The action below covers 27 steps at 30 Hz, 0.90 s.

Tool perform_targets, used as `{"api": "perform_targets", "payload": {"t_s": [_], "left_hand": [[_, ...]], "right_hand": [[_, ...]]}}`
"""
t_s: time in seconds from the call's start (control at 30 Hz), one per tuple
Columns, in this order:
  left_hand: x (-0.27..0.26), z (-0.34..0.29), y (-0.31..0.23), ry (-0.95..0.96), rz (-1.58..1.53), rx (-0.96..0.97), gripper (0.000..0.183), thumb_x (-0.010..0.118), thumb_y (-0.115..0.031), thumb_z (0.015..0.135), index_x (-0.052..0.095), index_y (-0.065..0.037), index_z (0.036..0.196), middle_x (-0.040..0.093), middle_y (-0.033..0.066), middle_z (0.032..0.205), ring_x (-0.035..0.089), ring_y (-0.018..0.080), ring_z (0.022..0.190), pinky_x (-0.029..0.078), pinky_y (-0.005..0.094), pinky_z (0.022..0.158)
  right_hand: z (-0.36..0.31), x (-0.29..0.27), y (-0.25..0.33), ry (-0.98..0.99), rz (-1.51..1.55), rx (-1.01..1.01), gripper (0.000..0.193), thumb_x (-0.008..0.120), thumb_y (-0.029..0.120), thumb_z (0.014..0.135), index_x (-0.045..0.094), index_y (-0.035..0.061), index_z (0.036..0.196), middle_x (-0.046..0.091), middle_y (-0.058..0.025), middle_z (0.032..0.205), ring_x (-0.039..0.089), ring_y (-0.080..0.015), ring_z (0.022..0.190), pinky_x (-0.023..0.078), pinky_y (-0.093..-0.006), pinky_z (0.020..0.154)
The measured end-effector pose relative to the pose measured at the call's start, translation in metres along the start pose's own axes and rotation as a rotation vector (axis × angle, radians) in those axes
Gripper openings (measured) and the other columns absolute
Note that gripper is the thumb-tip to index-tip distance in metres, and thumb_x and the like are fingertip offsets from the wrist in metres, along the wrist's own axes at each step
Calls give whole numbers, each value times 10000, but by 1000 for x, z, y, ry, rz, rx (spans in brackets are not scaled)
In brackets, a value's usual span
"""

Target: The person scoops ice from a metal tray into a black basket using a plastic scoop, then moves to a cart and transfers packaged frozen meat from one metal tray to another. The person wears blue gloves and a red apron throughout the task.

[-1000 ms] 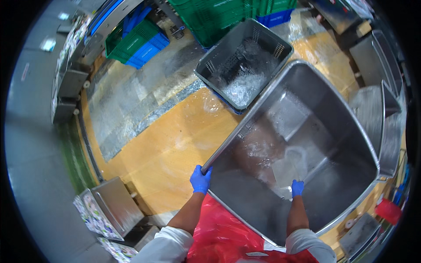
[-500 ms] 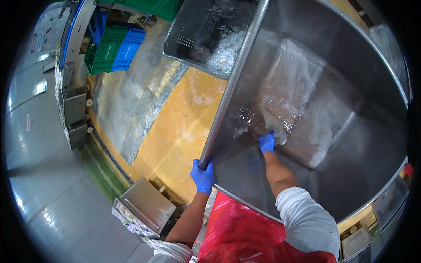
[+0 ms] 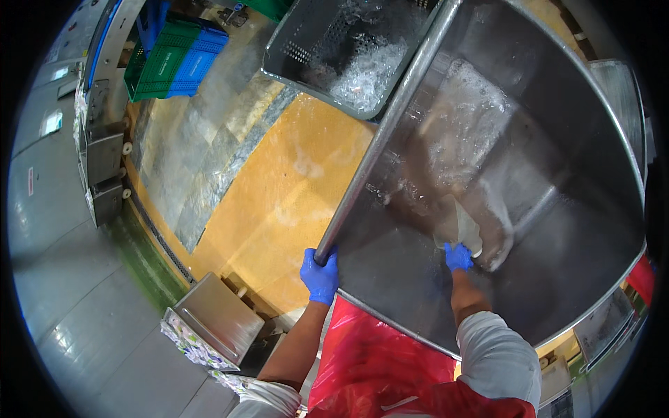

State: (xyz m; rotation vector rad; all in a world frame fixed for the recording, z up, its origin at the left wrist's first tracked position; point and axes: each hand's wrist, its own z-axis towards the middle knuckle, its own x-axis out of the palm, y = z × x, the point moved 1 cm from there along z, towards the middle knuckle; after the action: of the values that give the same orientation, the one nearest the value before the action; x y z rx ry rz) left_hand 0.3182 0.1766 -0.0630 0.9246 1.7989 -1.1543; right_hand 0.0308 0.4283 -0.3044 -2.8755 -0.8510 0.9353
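Observation:
A large grey metal tub [image 3: 557, 268] fills the right side, with shallow foamy water [image 3: 463, 104] in its bottom. My left hand [image 3: 319, 276], in a blue glove, is closed round the near left corner of the tub's thick rim [image 3: 383, 143]. Inside the tub, my blue-gloved right hand [image 3: 458, 257] is closed on a translucent scoop-like vessel [image 3: 465, 226]. The vessel is low against the tub's bottom, beside the water; the exact shape of its handle is hidden by my fingers.
A dark grey perforated crate [image 3: 296, 52] with clear, glistening contents stands against the tub's left side. Green and blue crates [image 3: 174, 63] are farther left. A metal box [image 3: 219, 317] stands near my left forearm, on the wet yellow floor [image 3: 279, 188] side.
My right hand has moved right and nearer to me with the scoop-like vessel. The water in the tub has shifted and its foam has spread differently. My left hand keeps its hold on the rim.

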Motion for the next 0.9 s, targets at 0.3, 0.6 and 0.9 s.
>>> {"api": "perform_targets", "payload": {"t_s": [0.3, 0.6, 0.9], "left_hand": [[5, 5, 4, 11, -1, 7, 348, 774, -247, 759, 505, -26, 764, 563, 164, 613, 524, 230, 534, 449, 372, 559], [1, 11, 27, 7, 30, 58, 401, 766, -356, 767, 506, -51, 766, 574, 173, 657, 580, 343, 590, 450, 421, 567], [1, 14, 39, 20, -19, 89, 358, 747, -377, 762, 545, -90, 835, 617, 141, 759, 611, 347, 703, 467, 449, 639]], "right_hand": [[77, 2, 168, -92, 201, -176, 445, 562, 412, 814, 691, 7, 949, 663, -235, 1036, 625, -394, 1000, 472, -460, 899], [28, -27, 102, 182, 1193, -311, 155, 591, 153, 821, 653, 17, 862, 634, -68, 835, 568, -194, 781, 458, -342, 715], [-184, -273, 113, -95, 1102, -841, 139, 547, 102, 804, 647, 13, 842, 644, -30, 898, 589, -186, 866, 455, -306, 782]]}}
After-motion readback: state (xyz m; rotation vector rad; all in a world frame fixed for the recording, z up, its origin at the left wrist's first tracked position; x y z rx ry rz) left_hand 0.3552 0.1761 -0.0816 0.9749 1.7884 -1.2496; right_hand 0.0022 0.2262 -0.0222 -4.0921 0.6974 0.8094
